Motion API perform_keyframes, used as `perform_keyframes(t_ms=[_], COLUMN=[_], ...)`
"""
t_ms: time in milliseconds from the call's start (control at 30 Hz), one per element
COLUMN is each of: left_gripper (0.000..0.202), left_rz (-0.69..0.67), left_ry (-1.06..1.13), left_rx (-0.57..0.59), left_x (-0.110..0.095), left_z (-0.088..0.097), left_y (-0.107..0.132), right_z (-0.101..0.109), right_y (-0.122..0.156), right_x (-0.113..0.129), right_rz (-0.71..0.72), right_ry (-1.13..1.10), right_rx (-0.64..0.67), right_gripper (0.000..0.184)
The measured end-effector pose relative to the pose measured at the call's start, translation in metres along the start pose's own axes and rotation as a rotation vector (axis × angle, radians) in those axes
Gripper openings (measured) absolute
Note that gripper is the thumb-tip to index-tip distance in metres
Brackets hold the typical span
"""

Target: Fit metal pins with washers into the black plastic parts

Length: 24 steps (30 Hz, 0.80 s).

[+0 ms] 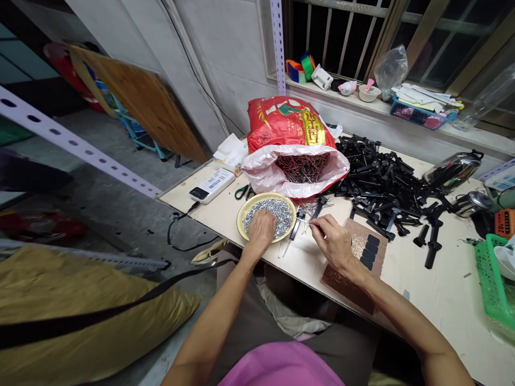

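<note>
Left hand is sitting palm-down on a heap of small silvery metal bits, fingers loosely together and not clamped on anything I can make out. The heap's in a round tan plate on a pale wooden workbench. Right hand is pinching a thin metal pin between thumb and forefinger, just right of the plate. The pin's long axis runs from about 4 to 10 o'clock, tip toward 10, though the fingers hide part of it.

Between the hands, at 12 o'clock from the pin, there's a small scatter of loose metal pins and black plastic pieces. Big heap of black plastic parts at 2 o'clock, white bag of dark rods at 12, with a red woven sack behind it. Green-handled scissors sit at 11 from the plate. A brown board with black pads lies under the right wrist at 4 o'clock.
</note>
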State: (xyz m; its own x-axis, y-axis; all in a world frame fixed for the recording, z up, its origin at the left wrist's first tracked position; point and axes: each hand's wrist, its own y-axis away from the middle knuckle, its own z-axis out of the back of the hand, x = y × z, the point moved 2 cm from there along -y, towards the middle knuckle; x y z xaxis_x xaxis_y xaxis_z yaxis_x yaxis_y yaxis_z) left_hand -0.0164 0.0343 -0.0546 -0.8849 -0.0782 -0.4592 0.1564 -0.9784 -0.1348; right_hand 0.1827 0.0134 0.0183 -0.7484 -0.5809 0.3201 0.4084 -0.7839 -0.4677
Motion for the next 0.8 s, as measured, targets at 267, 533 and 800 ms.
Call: perform_keyframes(t_ms=[267, 533, 800], left_gripper=[0.014, 0.034, 0.044], left_rz=[0.257, 0.479, 0.501], left_ry=[0.480, 1.341, 1.530], left_rx=[-0.099, 0.016, 0.101], left_x=[0.005, -0.004, -0.020], left_z=[0.012, 0.018, 0.024], left_y=[-0.003, -0.003, 0.001], right_z=[-0.017, -0.033, -0.031], right_y=[-0.013, -0.032, -0.031], right_x=[0.005, 0.022, 0.020], right_rz=[-0.086, -0.124, -0.128], right_ry=[0.033, 0.034, 0.055], right_rx=[0.180, 0.294, 0.277], right_gripper=[0.025, 0.025, 0.026])
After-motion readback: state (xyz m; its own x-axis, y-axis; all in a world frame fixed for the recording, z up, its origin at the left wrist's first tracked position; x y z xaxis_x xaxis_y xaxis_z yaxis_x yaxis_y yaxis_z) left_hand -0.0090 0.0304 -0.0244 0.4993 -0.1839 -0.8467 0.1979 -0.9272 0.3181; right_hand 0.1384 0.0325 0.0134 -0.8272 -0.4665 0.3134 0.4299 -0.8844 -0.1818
